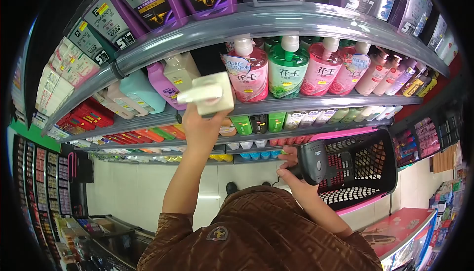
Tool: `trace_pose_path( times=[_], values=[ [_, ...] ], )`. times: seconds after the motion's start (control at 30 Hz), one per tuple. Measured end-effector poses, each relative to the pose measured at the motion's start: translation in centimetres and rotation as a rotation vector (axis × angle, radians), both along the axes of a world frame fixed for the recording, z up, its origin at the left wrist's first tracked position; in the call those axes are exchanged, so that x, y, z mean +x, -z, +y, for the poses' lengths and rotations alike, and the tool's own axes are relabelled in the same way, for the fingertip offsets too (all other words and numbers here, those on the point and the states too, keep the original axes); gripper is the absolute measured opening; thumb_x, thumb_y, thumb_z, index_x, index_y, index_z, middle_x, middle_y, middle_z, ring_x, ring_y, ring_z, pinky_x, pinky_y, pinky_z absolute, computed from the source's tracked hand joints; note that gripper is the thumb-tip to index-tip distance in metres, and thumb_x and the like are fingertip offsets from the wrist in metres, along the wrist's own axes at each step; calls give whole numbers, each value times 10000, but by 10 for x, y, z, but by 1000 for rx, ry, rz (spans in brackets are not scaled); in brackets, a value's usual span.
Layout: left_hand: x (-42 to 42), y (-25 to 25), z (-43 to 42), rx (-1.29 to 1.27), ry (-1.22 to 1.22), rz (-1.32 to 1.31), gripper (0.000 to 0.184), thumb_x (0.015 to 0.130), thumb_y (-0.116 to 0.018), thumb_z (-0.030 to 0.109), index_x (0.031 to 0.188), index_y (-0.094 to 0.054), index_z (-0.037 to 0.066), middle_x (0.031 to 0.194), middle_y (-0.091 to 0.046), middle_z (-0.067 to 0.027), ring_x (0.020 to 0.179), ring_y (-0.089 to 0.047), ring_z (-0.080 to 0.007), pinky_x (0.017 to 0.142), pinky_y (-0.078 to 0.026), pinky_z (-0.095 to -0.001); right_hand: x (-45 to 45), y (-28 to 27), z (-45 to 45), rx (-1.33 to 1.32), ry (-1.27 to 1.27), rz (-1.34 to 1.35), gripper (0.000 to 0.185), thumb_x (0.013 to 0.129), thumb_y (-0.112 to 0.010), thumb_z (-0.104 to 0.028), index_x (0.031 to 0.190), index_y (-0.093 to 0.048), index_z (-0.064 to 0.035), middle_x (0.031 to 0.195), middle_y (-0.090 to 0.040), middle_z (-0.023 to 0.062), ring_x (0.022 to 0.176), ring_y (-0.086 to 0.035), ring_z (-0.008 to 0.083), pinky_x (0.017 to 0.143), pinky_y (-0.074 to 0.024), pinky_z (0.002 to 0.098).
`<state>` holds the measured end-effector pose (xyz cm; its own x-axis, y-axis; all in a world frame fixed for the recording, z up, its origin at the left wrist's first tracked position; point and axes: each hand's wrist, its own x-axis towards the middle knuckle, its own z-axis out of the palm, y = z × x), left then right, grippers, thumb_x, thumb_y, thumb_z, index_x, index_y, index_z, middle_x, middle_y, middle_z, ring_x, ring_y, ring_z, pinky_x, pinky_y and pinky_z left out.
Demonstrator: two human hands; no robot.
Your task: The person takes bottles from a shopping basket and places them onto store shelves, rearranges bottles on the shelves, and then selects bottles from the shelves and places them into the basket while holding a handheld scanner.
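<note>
My left hand [201, 127] is wrapped around a cream-coloured pump bottle [224, 97], held up in front of the middle shelf with its pump top facing me. Its label is turned out of my sight. In my right hand [300, 186] is a black handheld barcode scanner [314, 165], held by its handle, lower and to the right. Behind the bottle, a similar cream bottle [180, 76] stands on the shelf beside a purple bottle [160, 81]. To its right are a pink pump bottle [251, 78] and a green pump bottle [289, 71].
A black shopping basket [390, 160] with pink edging stands to the right, beyond the scanner. Grey shelf edges [276, 19] curve across the front, loaded with bottles and boxes. Tiled floor [133, 179] lies below, and a red-topped display case [400, 229] is at the lower right.
</note>
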<state>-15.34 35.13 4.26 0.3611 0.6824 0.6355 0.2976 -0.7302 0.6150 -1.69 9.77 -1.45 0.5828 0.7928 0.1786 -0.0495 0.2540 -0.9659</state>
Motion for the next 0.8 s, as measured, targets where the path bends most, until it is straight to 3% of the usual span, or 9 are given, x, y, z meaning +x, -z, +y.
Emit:
trace_pose_path(
  times=[0.1, 0.27, 0.33, 0.47, 0.53, 0.63, 0.73, 0.8],
  values=[
    [7, -2, 0, -154, -29, 15, 626, 726, -933, 174, 1259, -643, 22, 1131, -730, -177, 1025, -724, -338, 876, -557, -406, 5, 1, 0, -26, -21, -10, 599, 828, -823, 33, 1364, -563, -19, 1347, -633, 149, 1133, -672, 216, 833, -579, 329],
    [9, 2, 4, 3, -52, 32, 560, 752, -923, 188, 1193, -638, -5, 1110, -729, -180, 1023, -727, -345, 854, -561, -417, 6, 2, 0, -112, -61, 32, 569, 833, -817, 32, 1346, -575, -16, 1334, -636, 146, 1119, -677, 210, 821, -589, 330],
    [11, 1, 4, -64, -81, -29, 508, 723, -934, 98, 1155, -684, 3, 1106, -744, -135, 994, -722, -274, 873, -552, -381, 6, 5, 0, -120, -68, 41, 571, 833, -817, 34, 1347, -573, -16, 1333, -635, 150, 1117, -678, 211, 819, -592, 329],
    [12, 11, 13, -140, -53, -20, 527, 735, -929, 97, 1179, -667, -8, 1111, -748, -138, 988, -732, -260, 872, -561, -370, 8, 1, 4, -138, -60, 67, 574, 831, -814, 42, 1347, -568, -14, 1331, -633, 157, 1116, -680, 210, 812, -598, 324],
    [13, 7, 13, -176, 5, 4, 582, 791, -889, 141, 1275, -600, -6, 1117, -731, -183, 1028, -733, -341, 832, -570, -415, 8, 1, 6, -145, -49, 66, 572, 830, -815, 41, 1344, -568, -14, 1334, -632, 157, 1105, -684, 207, 811, -599, 325],
    [12, -2, 11, -374, 34, 31, 720, 796, -883, 162, 1382, -512, -31, 1140, -726, -197, 1054, -732, -328, 859, -574, -410, 7, 6, 9, -132, -27, 45, 563, 831, -814, 38, 1336, -570, -15, 1329, -636, 151, 1077, -692, 199, 806, -598, 325],
    [15, 2, 14, -225, 29, -10, 840, 781, -896, 194, 1440, -436, -49, 1196, -709, -210, 1066, -729, -322, 883, -576, -401, 5, 4, 11, -132, -5, 17, 549, 834, -814, 29, 1326, -575, -20, 1309, -648, 137, 1044, -699, 188, 799, -594, 319],
    [19, -2, 11, -281, 58, -74, 875, 770, -907, 214, 1449, -420, -47, 1210, -700, -212, 1071, -728, -326, 888, -575, -400, 3, 0, 12, -154, 2, 11, 542, 836, -815, 22, 1321, -579, -23, 1297, -657, 128, 1028, -701, 181, 795, -590, 316]
  ],
)
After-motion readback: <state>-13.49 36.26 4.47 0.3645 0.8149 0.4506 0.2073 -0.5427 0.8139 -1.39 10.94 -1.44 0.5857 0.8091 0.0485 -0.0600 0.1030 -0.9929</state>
